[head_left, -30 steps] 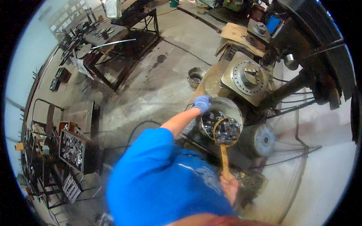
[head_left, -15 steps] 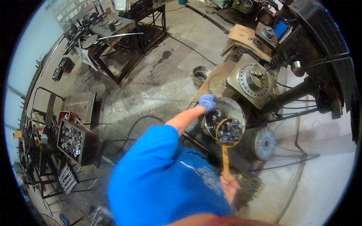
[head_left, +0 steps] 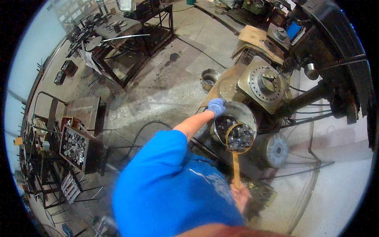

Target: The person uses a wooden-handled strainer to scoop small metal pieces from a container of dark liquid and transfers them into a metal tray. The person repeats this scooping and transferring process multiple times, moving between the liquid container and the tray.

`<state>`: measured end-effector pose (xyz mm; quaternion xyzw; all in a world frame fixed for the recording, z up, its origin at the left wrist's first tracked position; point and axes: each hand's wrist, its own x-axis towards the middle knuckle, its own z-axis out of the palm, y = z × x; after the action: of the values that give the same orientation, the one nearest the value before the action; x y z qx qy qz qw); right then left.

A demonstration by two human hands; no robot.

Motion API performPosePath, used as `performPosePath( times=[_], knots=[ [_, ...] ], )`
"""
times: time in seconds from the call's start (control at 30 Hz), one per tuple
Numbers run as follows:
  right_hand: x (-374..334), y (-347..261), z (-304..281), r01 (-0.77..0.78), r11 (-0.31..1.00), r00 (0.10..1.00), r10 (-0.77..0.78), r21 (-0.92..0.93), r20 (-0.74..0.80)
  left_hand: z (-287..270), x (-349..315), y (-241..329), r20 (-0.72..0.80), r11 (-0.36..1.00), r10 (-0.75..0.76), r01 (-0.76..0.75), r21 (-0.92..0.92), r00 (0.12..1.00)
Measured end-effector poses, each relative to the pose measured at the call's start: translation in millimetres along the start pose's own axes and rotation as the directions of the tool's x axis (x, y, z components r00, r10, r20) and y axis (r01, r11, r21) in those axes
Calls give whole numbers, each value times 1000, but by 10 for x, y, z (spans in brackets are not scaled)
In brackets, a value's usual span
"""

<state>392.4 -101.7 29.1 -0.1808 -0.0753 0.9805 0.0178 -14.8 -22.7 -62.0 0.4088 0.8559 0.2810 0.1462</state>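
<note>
My left hand (head_left: 216,107), in a blue-grey glove, is closed on the far left rim of a metal bucket (head_left: 248,111). Dark metal pieces (head_left: 224,121) lie inside the bucket. My bare right hand (head_left: 239,196) grips the flat yellow handle of a round scoop (head_left: 236,168). The scoop's yellow-rimmed bowl rests over the near side of the bucket's mouth, heaped with small blocky metal pieces (head_left: 241,137). Whether the bowl is solid or pierced at the bottom is hidden by its load.
Beyond the bucket stands a machine table with a round chuck (head_left: 269,81). A smaller pot (head_left: 209,79) sits on the floor. To the left is a wooden box (head_left: 75,147) of metal pieces, with a cluttered workbench (head_left: 118,28) further back. A ribbed grey drum-like part (head_left: 277,150) is at right.
</note>
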Motion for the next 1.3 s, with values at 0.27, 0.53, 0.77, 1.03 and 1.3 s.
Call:
performPosePath(
  times=[0.27,0.53,0.77,1.03,1.3],
  knots=[
    [-7,-1,85,-27,992,999,29,120,-13,-16,10,26,38,1000,-3,4,-22,999],
    [30,-31,30,-75,993,994,67,96,92,-41,-13,37,26,1000,0,1,-24,1000],
    [10,-1,23,-45,994,997,39,100,63,4,10,11,5,999,8,-8,-37,1000],
    [31,-28,-11,-86,993,994,81,82,68,65,28,-13,-16,999,18,-18,-33,1000],
    [39,-59,-7,-85,995,992,89,-45,90,71,25,-17,-22,998,11,-12,-60,1000]
  ],
)
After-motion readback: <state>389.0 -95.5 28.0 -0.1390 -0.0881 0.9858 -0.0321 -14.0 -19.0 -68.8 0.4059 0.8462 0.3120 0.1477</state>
